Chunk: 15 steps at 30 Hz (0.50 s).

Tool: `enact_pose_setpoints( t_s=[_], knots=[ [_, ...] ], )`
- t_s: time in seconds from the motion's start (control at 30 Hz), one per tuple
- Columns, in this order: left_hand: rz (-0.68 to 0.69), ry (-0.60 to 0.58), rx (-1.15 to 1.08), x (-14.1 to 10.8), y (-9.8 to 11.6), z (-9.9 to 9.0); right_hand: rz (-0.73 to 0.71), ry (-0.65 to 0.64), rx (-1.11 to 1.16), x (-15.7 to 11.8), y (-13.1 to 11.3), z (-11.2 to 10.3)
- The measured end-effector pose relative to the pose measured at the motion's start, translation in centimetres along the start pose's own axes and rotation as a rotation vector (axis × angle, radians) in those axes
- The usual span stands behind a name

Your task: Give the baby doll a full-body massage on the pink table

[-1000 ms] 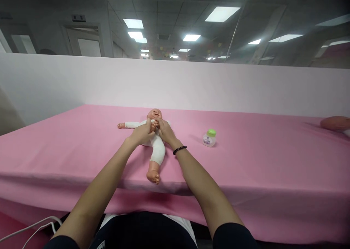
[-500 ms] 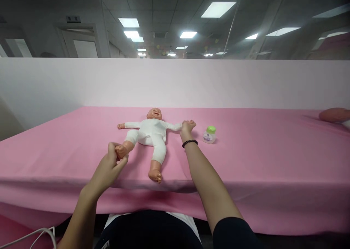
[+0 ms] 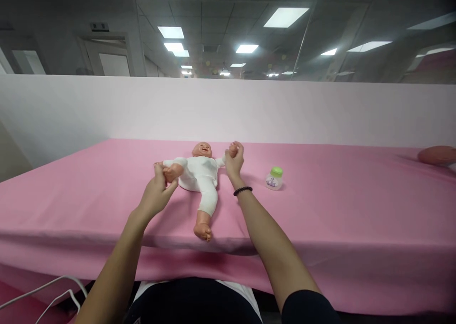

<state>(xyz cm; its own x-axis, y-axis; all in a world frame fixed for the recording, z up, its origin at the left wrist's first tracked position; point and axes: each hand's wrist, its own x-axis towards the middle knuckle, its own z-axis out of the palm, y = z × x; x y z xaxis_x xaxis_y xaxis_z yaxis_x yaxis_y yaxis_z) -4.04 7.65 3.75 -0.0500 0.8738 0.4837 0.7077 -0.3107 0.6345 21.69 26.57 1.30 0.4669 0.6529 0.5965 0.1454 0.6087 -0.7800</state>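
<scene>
A baby doll (image 3: 199, 172) in a white cloth body lies on its back, head toward the wall. My left hand (image 3: 156, 188) is closed around its foot on the left side, and that leg is lifted and bent. With my right hand (image 3: 235, 162), which wears a dark beaded bracelet (image 3: 242, 190), I grip the doll's hand on the right side, its arm raised. The doll's other leg (image 3: 206, 205) lies straight, its foot near the table's front edge. Part of the doll's arm on the left is hidden behind the lifted leg.
The table has a pink cover (image 3: 331, 195). A small clear jar with a green lid (image 3: 274, 179) stands right of my right hand. Part of another doll (image 3: 437, 156) shows at the far right edge. Behind the table rises a white wall (image 3: 285, 110) topped with glass. White tubing (image 3: 67, 279) is at the lower left.
My left hand has pushed the doll's foot up and toward its body, bending the leg. My right hand has raised the doll's hand and moved it inward toward the head.
</scene>
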Motion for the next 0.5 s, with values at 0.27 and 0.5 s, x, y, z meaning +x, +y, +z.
enact_pose_setpoints(
  t_s=[0.27,0.5],
  knots=[
    [0.066,-0.257,0.300,5.5,2.5,5.0,-0.323,-0.632,-0.094,-3.8,-1.2,1.7],
    [0.059,-0.150,0.196,2.5,1.5,3.7,-0.238,-0.516,-0.041,-2.6,-0.8,1.3]
  ],
)
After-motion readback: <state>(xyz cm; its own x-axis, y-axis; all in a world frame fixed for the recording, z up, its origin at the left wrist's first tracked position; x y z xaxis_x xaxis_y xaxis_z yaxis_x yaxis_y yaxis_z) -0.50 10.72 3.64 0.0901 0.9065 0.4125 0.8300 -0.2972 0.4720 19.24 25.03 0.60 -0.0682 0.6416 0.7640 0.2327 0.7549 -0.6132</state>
